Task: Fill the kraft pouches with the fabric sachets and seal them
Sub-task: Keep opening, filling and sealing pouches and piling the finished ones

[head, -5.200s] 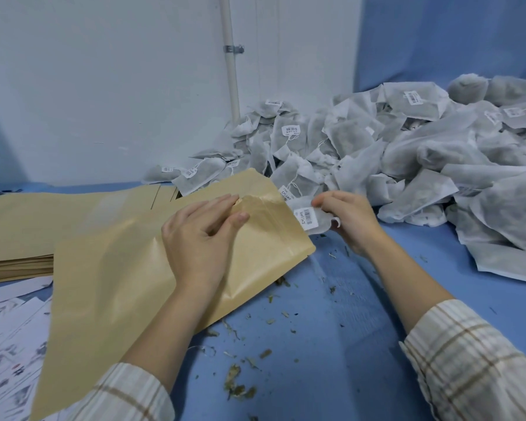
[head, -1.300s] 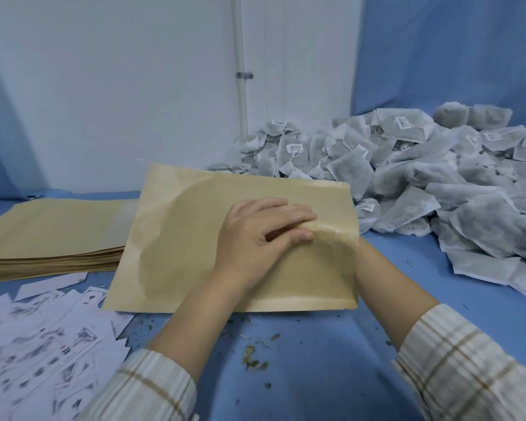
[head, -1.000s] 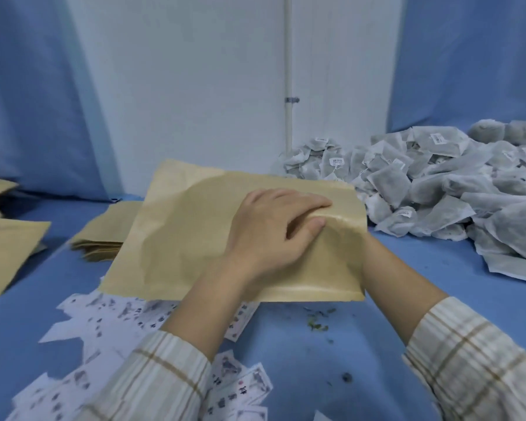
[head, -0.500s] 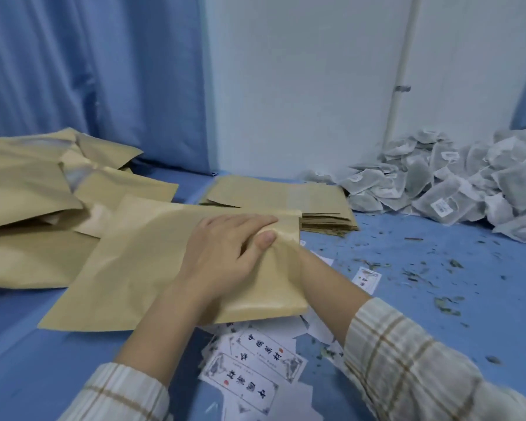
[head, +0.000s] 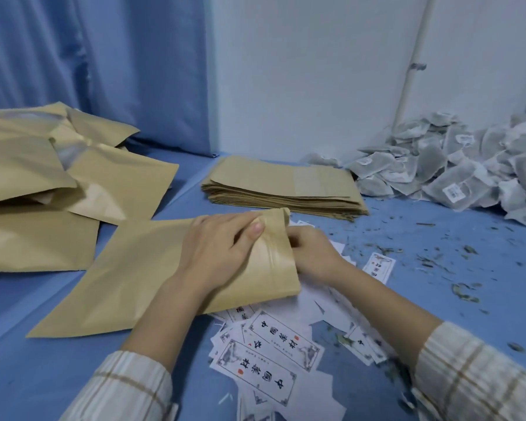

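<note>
I note the left hand [head: 222, 253] lying on top of the kraft pouch [head: 140, 278], thumb and fingers pinching the pouch's right-hand edge near its far corner. The right hand [head: 312, 253] is at the same edge from the right side; its fingers are hidden behind the paper, so I cannot tell whether it grips the pouch or only touches it. The pouch lies flat on the blue counter [head: 43, 375], its right end resting over a scatter of printed labels [head: 271, 357] near me. Beyond the hands, a neat stack of empty pouches [head: 283, 186] sits toward the far wall. A heap of fabric sachets [head: 456, 168] occupies the far right, just beside that stack. On the left, several pouches [head: 43, 183] lie loosely overlapped in a pile, well apart from the sachets. Dried plant fragments [head: 431, 256] are strewn over the counter to the right. Both forearms show plaid sleeves [head: 480, 372].
</note>
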A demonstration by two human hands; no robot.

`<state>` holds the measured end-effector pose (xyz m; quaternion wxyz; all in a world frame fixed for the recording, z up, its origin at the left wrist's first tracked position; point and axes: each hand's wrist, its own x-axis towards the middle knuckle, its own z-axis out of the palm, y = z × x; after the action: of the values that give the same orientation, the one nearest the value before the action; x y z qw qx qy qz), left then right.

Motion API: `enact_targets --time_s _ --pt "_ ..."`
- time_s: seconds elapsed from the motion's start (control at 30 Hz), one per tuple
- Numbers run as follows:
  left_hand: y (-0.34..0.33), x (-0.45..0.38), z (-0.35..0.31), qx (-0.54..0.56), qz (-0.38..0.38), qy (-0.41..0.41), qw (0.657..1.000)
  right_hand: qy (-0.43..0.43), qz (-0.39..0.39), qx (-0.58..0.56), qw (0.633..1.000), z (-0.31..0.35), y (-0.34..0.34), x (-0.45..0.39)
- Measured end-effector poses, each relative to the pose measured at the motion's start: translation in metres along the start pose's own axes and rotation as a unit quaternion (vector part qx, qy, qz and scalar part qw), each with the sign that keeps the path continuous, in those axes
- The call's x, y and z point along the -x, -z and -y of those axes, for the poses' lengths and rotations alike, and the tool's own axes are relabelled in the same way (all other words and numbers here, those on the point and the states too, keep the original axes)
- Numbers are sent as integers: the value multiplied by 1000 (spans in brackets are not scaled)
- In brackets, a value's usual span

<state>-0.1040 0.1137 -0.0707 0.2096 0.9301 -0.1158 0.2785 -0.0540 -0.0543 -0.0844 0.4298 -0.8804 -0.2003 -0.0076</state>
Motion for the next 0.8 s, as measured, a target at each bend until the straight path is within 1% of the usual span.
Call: enact_targets --time_s 0.07,0.1,0.13,0.2,0.23,0.27,0.43,0.53,0.6,0.67,0.73,0.8 --pt "0 0 3 5 -11 -7 1000 4 -74 46 996 -22 20 11" --pt "0 0 3 11 -16 -7 1000 -10 -89 78 993 -35 30 15" --pt "0 1 4 17 -18 -6 1000 -22 -81 131 988 -44 38 15" --pt "-1 1 4 19 -18 -4 1000 -28 -5 260 965 -58 46 14" --pt "-1 2 4 17 -16 -5 1000 -26 33 289 956 -62 47 13" --pt "-2 2 4 13 -13 -6 1000 -28 55 295 954 -62 48 13" --pt "-2 4 5 13 -14 -10 1000 -9 60 266 962 -54 50 10" --pt "-1 4 7 8 -20 -7 1000 -16 93 262 960 -50 53 9" --pt "-1 5 7 6 -27 -7 1000 -7 77 252 965 -50 57 9" --pt "-1 6 7 1 -31 -10 999 4 12 201 980 -51 65 10" --pt "0 6 7 -3 -35 -12 999 -8 -41 107 993 -48 75 14" --pt "1 5 7 -2 -38 -16 999 -22 -38 0 999 -42 84 17"
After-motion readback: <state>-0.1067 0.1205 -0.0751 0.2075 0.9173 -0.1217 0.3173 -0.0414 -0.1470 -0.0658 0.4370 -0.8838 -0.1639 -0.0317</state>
